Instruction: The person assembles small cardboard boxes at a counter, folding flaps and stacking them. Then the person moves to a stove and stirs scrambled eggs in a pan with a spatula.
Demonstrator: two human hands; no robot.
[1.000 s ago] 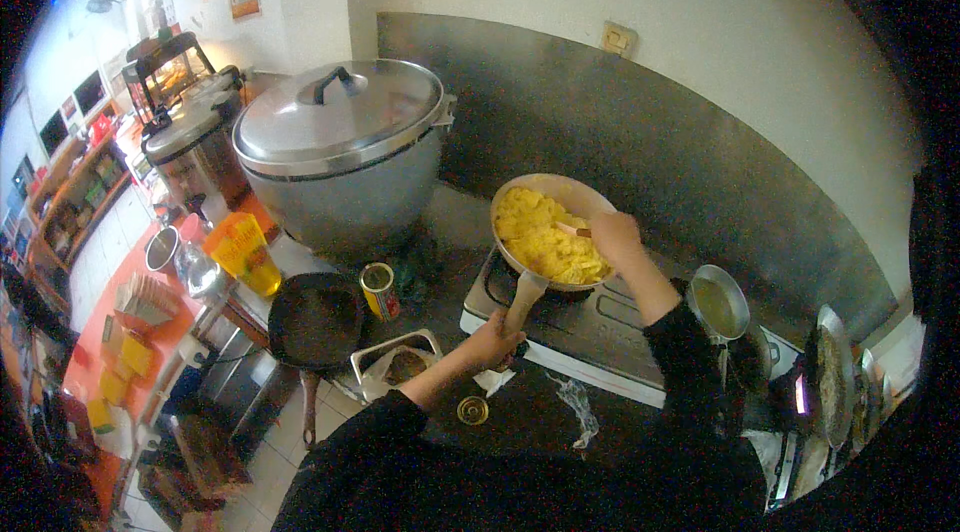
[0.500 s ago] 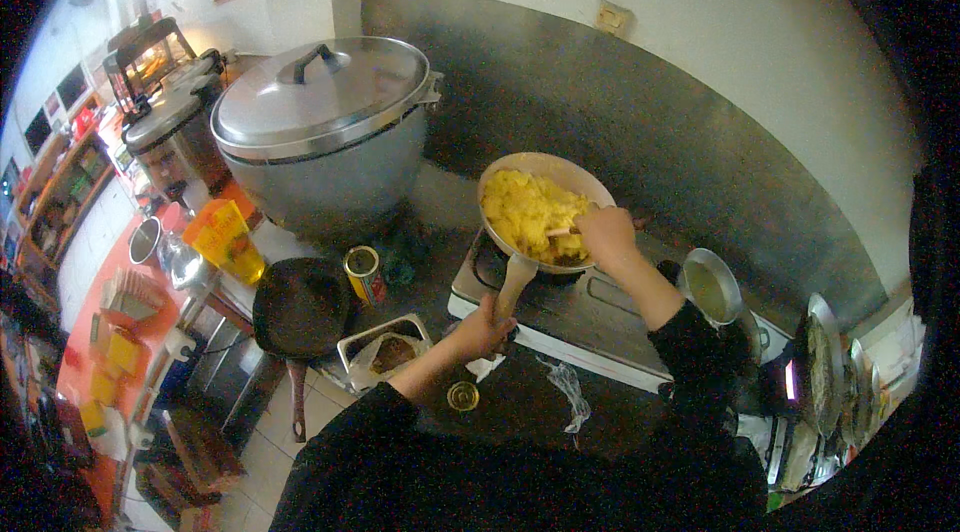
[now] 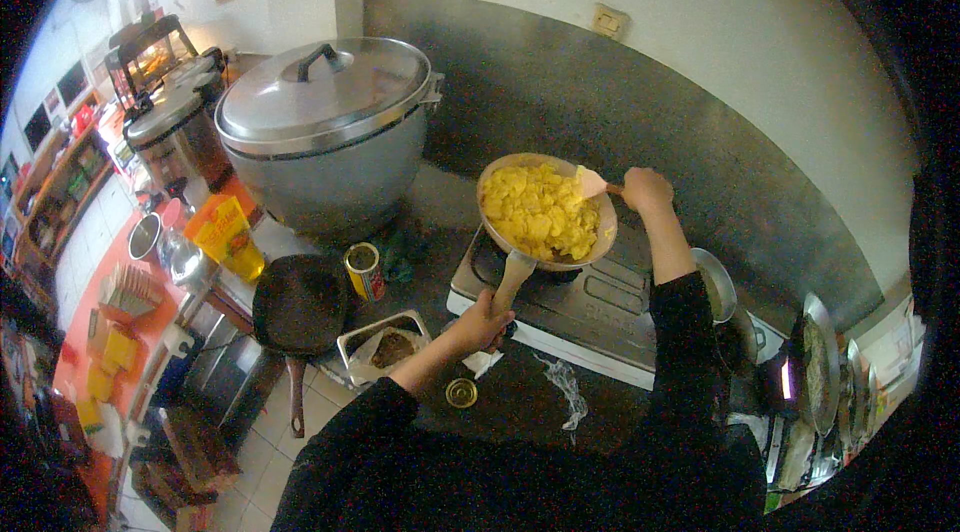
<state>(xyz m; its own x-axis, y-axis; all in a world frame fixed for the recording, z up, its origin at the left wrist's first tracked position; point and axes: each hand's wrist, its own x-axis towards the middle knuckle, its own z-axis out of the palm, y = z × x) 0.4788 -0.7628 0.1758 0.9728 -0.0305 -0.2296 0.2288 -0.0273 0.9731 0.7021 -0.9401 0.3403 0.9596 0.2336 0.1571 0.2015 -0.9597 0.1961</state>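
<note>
My left hand (image 3: 482, 324) is wrapped round the pale handle of a frying pan (image 3: 606, 244), which sits on a portable gas stove (image 3: 612, 297). Chunky yellow food, like scrambled egg (image 3: 535, 207), fills most of the pan. My right hand (image 3: 648, 190) grips the dark handle of a spatula (image 3: 591, 183) at the pan's right rim. The spatula's pale pink blade rests against the food's right edge.
A large lidded pot (image 3: 320, 162) stands behind left. Left of the stove are a dark square skillet (image 3: 300, 304), an open can (image 3: 364, 270), a metal container (image 3: 422, 324) and a yellow pouch (image 3: 228, 240). Crumpled plastic (image 3: 566, 392) lies in front; a saucepan (image 3: 712, 284) stands right.
My right hand has drawn the spatula up and right, from inside the food to the rim. The egg now lies looser and more spread out. My left hand keeps its hold.
</note>
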